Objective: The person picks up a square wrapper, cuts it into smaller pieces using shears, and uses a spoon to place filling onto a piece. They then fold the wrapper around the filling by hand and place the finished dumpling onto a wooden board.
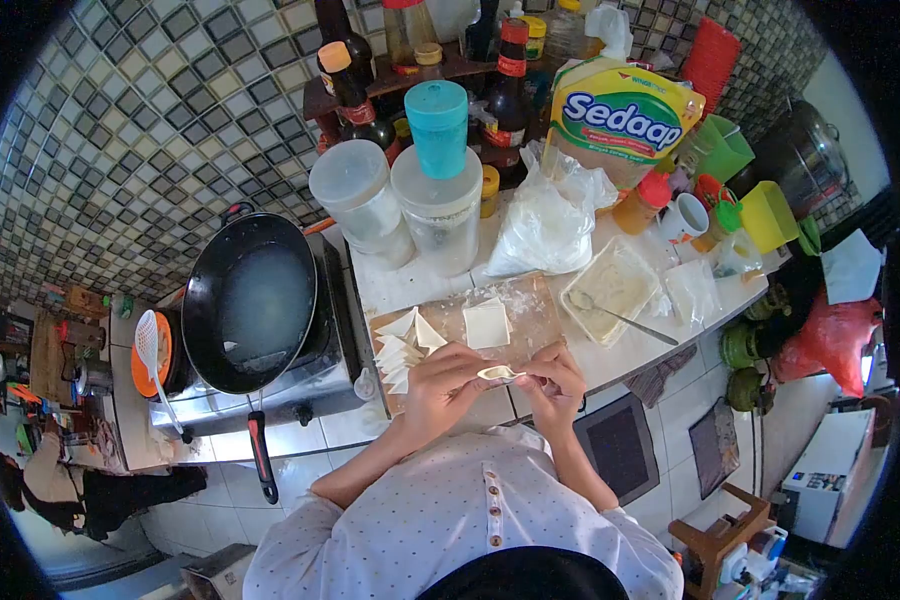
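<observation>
Between my two hands, just in front of the board's near edge, is a small folded piece of pale dough wrapper [500, 373]. My left hand [440, 388] pinches its left end and my right hand [553, 385] pinches its right end. Beyond them lies a floured wooden board [532, 300] with a stack of square wrappers [486, 324]. Several folded triangular pieces [400, 350] sit at the board's left side. To the right stands a rectangular container [620, 280] of pale filling, with a spoon [635, 325] resting in it.
A black wok [255, 300] with liquid sits on the stove [300, 385] at left, its handle pointing toward me. A slotted spatula [150, 345] lies farther left. Behind the board are lidded jars [438, 215], a plastic bag of white powder [545, 225] and a Sedaap pouch [620, 115].
</observation>
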The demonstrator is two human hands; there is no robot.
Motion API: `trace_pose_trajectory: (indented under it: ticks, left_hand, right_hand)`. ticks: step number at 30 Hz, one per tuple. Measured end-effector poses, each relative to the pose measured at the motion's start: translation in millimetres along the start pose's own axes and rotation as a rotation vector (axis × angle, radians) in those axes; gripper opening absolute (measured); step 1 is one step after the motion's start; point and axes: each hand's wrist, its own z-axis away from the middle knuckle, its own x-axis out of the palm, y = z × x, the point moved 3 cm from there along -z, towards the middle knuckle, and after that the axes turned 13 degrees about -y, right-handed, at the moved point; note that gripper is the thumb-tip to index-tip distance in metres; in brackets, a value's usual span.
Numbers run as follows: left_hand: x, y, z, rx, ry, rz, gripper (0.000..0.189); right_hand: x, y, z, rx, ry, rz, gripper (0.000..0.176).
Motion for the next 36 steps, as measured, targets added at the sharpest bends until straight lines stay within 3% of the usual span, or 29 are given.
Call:
trace_pose_trajectory:
  ticks: [16, 36]
  left_hand:
    - [10, 0, 1, 0.038, -0.016, 0.044, 0.012]
    - [14, 1, 2, -0.012, -0.008, 0.084, 0.012]
  right_hand:
    - [0, 3, 6, -0.024, 0.080, -0.028, 0.011]
    - [1, -3, 4, 0.011, 0.046, -0.055, 0.010]
